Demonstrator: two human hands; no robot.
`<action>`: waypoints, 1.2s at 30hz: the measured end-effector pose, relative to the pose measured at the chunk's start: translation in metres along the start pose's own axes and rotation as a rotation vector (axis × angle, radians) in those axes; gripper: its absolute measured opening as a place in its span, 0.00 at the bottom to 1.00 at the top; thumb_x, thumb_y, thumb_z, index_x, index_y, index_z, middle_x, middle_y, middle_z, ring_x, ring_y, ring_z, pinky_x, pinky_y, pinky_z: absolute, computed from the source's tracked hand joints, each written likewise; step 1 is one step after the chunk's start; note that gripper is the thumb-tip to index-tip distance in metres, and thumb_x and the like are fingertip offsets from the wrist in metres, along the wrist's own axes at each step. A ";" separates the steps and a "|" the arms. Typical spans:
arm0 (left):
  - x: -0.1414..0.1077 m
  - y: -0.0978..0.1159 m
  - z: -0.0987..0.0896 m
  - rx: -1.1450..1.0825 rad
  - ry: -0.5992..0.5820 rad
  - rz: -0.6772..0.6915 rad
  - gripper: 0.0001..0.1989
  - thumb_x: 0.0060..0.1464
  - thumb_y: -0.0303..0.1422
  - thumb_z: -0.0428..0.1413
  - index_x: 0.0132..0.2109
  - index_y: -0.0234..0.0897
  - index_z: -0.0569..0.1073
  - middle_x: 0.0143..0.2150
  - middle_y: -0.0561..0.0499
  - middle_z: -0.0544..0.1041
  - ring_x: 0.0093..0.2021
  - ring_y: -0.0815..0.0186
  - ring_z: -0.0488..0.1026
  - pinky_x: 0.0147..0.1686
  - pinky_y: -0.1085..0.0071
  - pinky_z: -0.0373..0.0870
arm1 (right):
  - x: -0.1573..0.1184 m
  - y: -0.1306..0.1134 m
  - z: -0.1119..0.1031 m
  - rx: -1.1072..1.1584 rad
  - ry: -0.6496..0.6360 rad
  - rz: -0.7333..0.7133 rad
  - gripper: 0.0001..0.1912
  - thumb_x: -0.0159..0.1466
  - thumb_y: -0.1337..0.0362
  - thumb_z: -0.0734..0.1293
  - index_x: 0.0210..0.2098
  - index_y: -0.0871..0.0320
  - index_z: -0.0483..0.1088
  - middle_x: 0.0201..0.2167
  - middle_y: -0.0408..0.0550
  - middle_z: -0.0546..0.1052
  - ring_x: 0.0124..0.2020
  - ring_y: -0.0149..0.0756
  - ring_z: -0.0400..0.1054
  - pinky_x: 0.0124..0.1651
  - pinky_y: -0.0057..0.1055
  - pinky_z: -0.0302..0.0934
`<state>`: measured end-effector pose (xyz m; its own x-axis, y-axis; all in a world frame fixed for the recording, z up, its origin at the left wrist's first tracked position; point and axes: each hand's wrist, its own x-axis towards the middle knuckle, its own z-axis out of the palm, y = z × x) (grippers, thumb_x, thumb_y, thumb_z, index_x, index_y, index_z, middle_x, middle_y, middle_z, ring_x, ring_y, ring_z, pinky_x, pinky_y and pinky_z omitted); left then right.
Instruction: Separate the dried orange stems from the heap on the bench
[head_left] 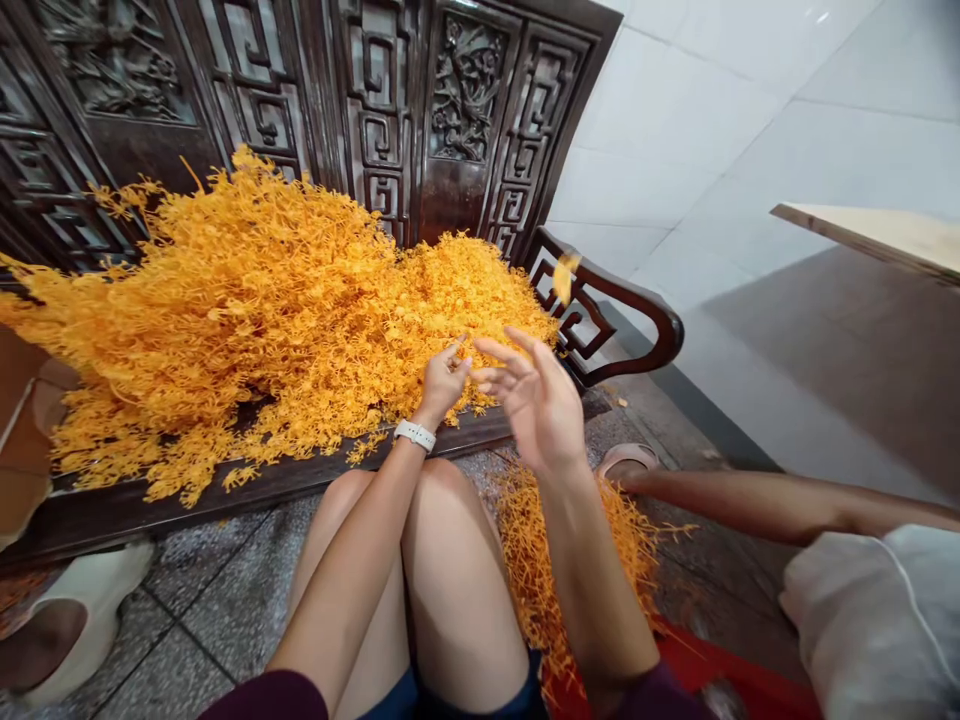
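Observation:
A large heap of orange-yellow plastic flower pieces (285, 300) lies on a dark carved wooden bench (247, 480). My left hand (444, 380), with a white watch on the wrist, is over the heap's front edge, its fingers pinched together; what they hold is too small to make out. Just to the right, my right hand (536, 400) is raised with fingers apart and nothing in it. A blurred yellow piece (565, 278) is in the air above my right hand, near the bench's armrest. Below my right forearm is a pile of orange stems (532, 560).
The curved armrest (660, 335) stands at the right end of the bench. Another person's leg (735, 500) reaches in from the right. A wooden board (877, 230) juts in at the upper right. Red material (720, 670) lies low on the right, and a cream shoe (105, 620) at left.

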<state>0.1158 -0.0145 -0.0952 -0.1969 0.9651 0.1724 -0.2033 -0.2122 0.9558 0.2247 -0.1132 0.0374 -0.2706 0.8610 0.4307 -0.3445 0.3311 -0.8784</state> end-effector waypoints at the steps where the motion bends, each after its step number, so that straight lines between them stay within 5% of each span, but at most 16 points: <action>1: 0.001 0.001 -0.001 0.011 0.002 0.001 0.24 0.57 0.28 0.62 0.61 0.30 0.78 0.24 0.56 0.71 0.25 0.70 0.62 0.31 0.71 0.63 | 0.000 0.002 -0.001 -0.134 0.191 -0.024 0.15 0.73 0.52 0.65 0.55 0.52 0.72 0.41 0.47 0.83 0.32 0.32 0.76 0.38 0.30 0.72; 3: 0.005 0.003 -0.003 0.038 0.005 0.006 0.22 0.57 0.28 0.61 0.59 0.31 0.80 0.28 0.53 0.77 0.29 0.68 0.68 0.38 0.69 0.68 | -0.003 0.005 -0.004 -0.358 0.334 -0.073 0.18 0.71 0.56 0.68 0.59 0.52 0.68 0.44 0.49 0.82 0.36 0.34 0.76 0.40 0.33 0.72; 6: 0.007 0.008 -0.006 0.006 -0.027 -0.002 0.22 0.56 0.28 0.61 0.58 0.33 0.80 0.33 0.50 0.82 0.36 0.65 0.75 0.47 0.67 0.70 | -0.006 0.012 -0.016 -0.663 0.296 -0.135 0.18 0.71 0.55 0.68 0.57 0.53 0.69 0.46 0.51 0.79 0.42 0.39 0.76 0.44 0.38 0.71; 10: 0.001 0.016 -0.005 -0.070 -0.168 -0.068 0.25 0.53 0.28 0.61 0.58 0.32 0.80 0.30 0.52 0.82 0.29 0.68 0.72 0.37 0.70 0.68 | 0.006 0.035 -0.047 -1.071 0.300 -0.111 0.27 0.68 0.50 0.70 0.61 0.55 0.66 0.53 0.57 0.75 0.47 0.44 0.72 0.49 0.44 0.70; 17: -0.006 0.025 -0.003 -0.122 -0.347 -0.083 0.18 0.49 0.32 0.62 0.47 0.32 0.83 0.24 0.55 0.76 0.22 0.72 0.63 0.27 0.72 0.59 | 0.024 0.065 -0.083 -1.076 0.251 0.003 0.28 0.71 0.45 0.65 0.60 0.59 0.68 0.41 0.53 0.78 0.33 0.39 0.71 0.43 0.41 0.68; 22: -0.003 0.023 -0.004 -0.198 -0.369 -0.026 0.09 0.48 0.31 0.63 0.39 0.35 0.80 0.28 0.53 0.77 0.30 0.68 0.72 0.38 0.69 0.68 | 0.019 0.077 -0.090 -1.132 0.226 -0.018 0.28 0.72 0.43 0.63 0.60 0.57 0.69 0.53 0.61 0.74 0.49 0.47 0.72 0.54 0.47 0.67; 25: -0.003 0.021 -0.001 -0.208 -0.362 -0.028 0.09 0.50 0.33 0.64 0.39 0.36 0.79 0.29 0.53 0.77 0.32 0.67 0.73 0.40 0.68 0.70 | 0.013 0.085 -0.089 -1.122 0.211 -0.035 0.22 0.73 0.45 0.61 0.51 0.57 0.71 0.48 0.58 0.76 0.52 0.49 0.70 0.57 0.47 0.65; 29: -0.009 0.017 0.007 -0.244 -0.305 -0.067 0.16 0.51 0.43 0.67 0.39 0.36 0.75 0.35 0.51 0.78 0.36 0.66 0.75 0.41 0.68 0.71 | 0.001 0.090 -0.081 -1.062 0.193 0.118 0.20 0.76 0.47 0.57 0.38 0.55 0.67 0.31 0.48 0.75 0.33 0.40 0.70 0.39 0.35 0.62; 36: -0.015 0.009 0.014 -0.244 -0.138 -0.086 0.22 0.47 0.45 0.71 0.38 0.38 0.69 0.32 0.53 0.75 0.31 0.68 0.74 0.35 0.71 0.71 | -0.014 0.088 -0.078 -1.332 0.072 0.284 0.19 0.78 0.52 0.54 0.35 0.54 0.63 0.26 0.45 0.70 0.27 0.37 0.63 0.33 0.32 0.47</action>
<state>0.1299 -0.0285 -0.0860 -0.0400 0.9894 0.1398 -0.4417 -0.1430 0.8857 0.2679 -0.0659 -0.0621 -0.1251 0.9657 0.2277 0.8460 0.2237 -0.4839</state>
